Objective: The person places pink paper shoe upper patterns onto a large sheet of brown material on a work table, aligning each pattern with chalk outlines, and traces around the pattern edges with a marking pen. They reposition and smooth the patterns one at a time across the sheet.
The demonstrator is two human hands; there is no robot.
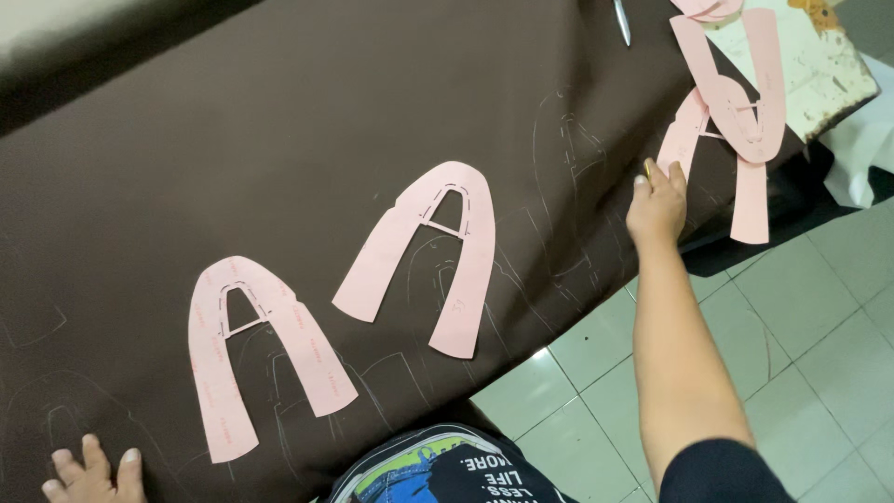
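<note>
1. Below, at about 7 o'clock in the view, the left hand (91, 475) lies flat on the brown cloth (279, 140), fingers spread and holding nothing.
2. At about 2 o'clock the right hand (657, 207) reaches out along the cloth's edge, fingers drawn together round a small yellowish tool (648, 168) (only its tip shows, so its kind cannot be told).
3. Its fingertips touch the lower left leg of a pink pattern (684, 135), which lies on the cloth under another pink piece (745, 102).
4. Two more pink arch-shaped patterns rest on the cloth: one (433, 251) near the centre, one (251, 349) at 8 o'clock, well apart from the right hand.
5. Faint chalk outlines (559, 186) mark the cloth between them.
6. A pen (622, 20) lies at 1 o'clock, and pale floor tiles (819, 307) show at 4 o'clock.
</note>
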